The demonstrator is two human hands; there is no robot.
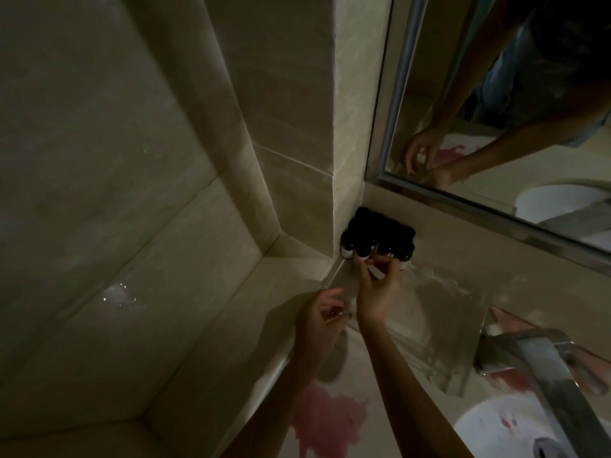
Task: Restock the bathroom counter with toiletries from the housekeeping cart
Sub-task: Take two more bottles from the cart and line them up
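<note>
While the left hand [323, 313] hovers above the counter [426, 312], fingers loosely curled (whether it holds anything cannot be told), the right hand [380, 285] pinches a pale bottle [375, 272] at the cluster's front. It looks best set upright, snug against its neighbours. Beyond, glossy black-capped bottles [380, 231] crowd the counter's back corner, below the mirror [463, 206].

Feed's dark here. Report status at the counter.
Right hand pinching a small white bottle at front of the black-capped bottle cluster in the corner. Left hand below, grip unclear. Faucet off right, not in the way.
</note>
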